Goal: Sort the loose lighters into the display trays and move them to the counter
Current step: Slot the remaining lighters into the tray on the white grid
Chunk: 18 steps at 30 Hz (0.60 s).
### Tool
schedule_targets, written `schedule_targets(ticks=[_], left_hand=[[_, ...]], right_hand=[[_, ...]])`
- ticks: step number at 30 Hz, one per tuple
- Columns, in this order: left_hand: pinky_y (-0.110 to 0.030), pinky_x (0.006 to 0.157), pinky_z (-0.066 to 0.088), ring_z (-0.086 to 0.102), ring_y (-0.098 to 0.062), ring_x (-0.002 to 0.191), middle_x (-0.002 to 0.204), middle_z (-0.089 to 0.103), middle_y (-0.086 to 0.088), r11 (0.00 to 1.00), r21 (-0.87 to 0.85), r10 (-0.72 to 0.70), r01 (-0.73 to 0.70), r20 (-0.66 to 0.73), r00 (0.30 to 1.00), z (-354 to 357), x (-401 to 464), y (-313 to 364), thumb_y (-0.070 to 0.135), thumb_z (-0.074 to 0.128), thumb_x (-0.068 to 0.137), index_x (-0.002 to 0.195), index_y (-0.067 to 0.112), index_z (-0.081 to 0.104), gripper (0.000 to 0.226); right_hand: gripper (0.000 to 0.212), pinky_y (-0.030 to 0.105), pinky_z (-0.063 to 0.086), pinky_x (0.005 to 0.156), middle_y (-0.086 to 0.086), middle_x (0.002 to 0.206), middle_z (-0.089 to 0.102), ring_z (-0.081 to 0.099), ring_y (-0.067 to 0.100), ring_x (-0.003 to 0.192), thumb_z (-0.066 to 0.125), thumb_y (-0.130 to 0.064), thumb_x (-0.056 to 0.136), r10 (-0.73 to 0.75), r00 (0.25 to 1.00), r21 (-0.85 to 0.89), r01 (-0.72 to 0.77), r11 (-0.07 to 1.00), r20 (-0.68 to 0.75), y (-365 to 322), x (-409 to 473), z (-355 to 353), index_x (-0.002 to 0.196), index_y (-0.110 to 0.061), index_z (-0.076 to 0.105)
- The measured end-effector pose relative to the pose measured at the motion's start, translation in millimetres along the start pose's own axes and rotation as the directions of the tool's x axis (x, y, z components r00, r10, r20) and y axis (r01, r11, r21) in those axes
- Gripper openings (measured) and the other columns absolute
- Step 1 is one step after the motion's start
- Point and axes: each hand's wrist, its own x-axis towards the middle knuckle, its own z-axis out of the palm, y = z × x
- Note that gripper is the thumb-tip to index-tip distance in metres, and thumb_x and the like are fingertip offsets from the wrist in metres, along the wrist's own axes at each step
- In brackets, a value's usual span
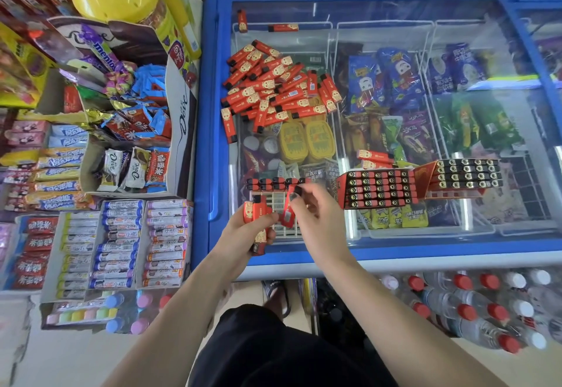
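- Head view: white tray (281, 228) sits at the near edge of the freezer lid (395, 88), one row filled, so slots are in easy reach.
- Left hand (243, 234): grip closed round a bunch of lighters (258, 219), likely a ready supply.
- Right hand (316, 213): narrow pinch grip on one lighter (289, 207), angled down over the tray.
- Loose pile (273, 88) lies beyond the tray; two full trays (380, 188) to its right.

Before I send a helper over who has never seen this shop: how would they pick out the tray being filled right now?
Find the blue freezer with the glass lid. On its near left corner, under the hands, sits the white grid tray. Unlike the two full trays to its right, packed with black lighter tops, it holds one back row and mostly empty slots.
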Motion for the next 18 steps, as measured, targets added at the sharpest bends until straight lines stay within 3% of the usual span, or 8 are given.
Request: schedule_targets(ticks=[2,4,6,9,11,14,18], left_hand=[[-0.03,0.057,0.039,0.058,-0.015,0.062,0.078,0.064,-0.007,1.0,0.024,-0.011,0.01,0.021,1.0,-2.7,-1.9,-1.1,0.015,0.075,0.093,0.108,0.015,0.06,0.022],[-0.029,0.055,0.039,0.057,-0.015,0.06,0.073,0.063,-0.005,1.0,0.02,-0.014,0.014,0.001,1.0,-6.0,-2.4,-2.2,0.014,0.075,0.093,0.107,0.014,0.059,0.021],[-0.028,0.053,0.039,0.056,-0.015,0.058,0.07,0.063,-0.003,1.0,-0.012,-0.013,0.013,-0.026,1.0,-10.1,-2.0,-2.2,0.012,0.074,0.093,0.106,0.013,0.059,0.02],[-0.026,0.051,0.038,0.055,-0.014,0.057,0.071,0.063,-0.003,0.999,-0.03,-0.024,0.023,-0.037,0.999,-18.6,-0.7,-0.7,0.016,0.075,0.092,0.107,0.013,0.06,0.021],[-0.027,0.054,0.038,0.055,-0.014,0.058,0.071,0.061,-0.002,0.998,-0.03,-0.051,0.051,-0.022,0.998,-26.6,0.9,1.4,0.017,0.076,0.092,0.105,0.015,0.061,0.02],[-0.031,0.06,0.034,0.054,-0.014,0.058,0.071,0.059,-0.003,0.996,-0.02,-0.085,0.086,0.048,0.995,-39.1,4.0,3.3,0.021,0.08,0.087,0.099,0.016,0.061,0.022],[-0.032,0.065,0.034,0.051,-0.015,0.061,0.085,0.066,-0.009,0.993,-0.074,-0.089,0.095,0.089,0.992,-49.5,8.2,4.5,0.031,0.081,0.084,0.101,0.014,0.062,0.031]], right_hand=[[0.004,0.017,0.048,0.073,0.006,0.085,0.069,0.063,0.007,0.077,0.064,-0.013,0.095,0.098,0.995,0.092,-0.097,0.991,-0.014,1.4,0.6,5.9,0.099,-0.012,0.066],[0.008,0.035,0.051,0.075,0.018,0.081,0.061,0.059,0.017,0.073,0.064,-0.011,0.09,0.173,0.985,0.181,-0.17,0.969,-0.004,2.9,1.8,11.2,0.093,-0.005,0.06],[0.008,0.047,0.053,0.072,0.015,0.081,0.06,0.061,0.022,0.072,0.063,-0.009,0.088,0.201,0.98,0.211,-0.198,0.957,0.008,4.7,3.3,14.0,0.092,-0.007,0.056],[0.028,0.041,0.057,0.067,0.017,0.098,0.066,0.07,0.026,0.07,0.058,0.002,0.092,0.195,0.971,0.27,-0.226,0.936,0.135,-1.3,6.0,11.3,0.112,-0.018,0.06],[0.042,0.041,0.06,0.071,0.017,0.101,0.069,0.073,0.029,0.075,0.055,0.005,0.093,0.203,0.943,0.293,-0.279,0.915,0.264,-4.4,9.4,7.8,0.124,-0.021,0.063],[0.037,0.041,0.062,0.08,0.021,0.095,0.071,0.075,0.034,0.084,0.053,0.008,0.094,0.202,0.905,0.288,-0.321,0.902,0.375,-4.6,14.4,1.2,0.118,-0.015,0.069],[0.021,0.043,0.063,0.083,0.015,0.099,0.071,0.077,0.028,0.085,0.062,0.002,0.096,0.136,0.9,0.134,-0.208,0.969,0.414,-5.1,15.6,-6.6,0.111,-0.01,0.072]])
